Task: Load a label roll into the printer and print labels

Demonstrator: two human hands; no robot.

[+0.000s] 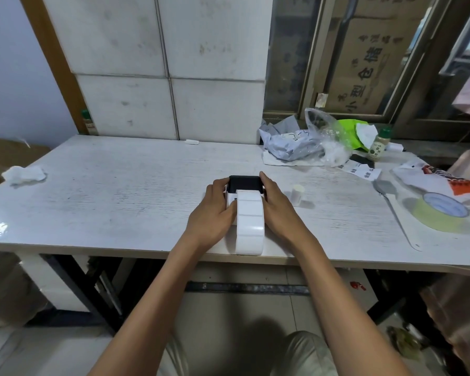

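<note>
At the near edge of the worktop (92,202), a strip of blank labels (249,223) curls out of the printer (244,185). We grasp the printer body with our left hand (215,210) and right hand (276,207). An empty roll core (297,194) stands just beside it.

My only view comes from the head camera, wide-angled, looking forward and down over both forearms at a near table edge (147,252), with the fingers (220,183) close below frame centre.
</note>
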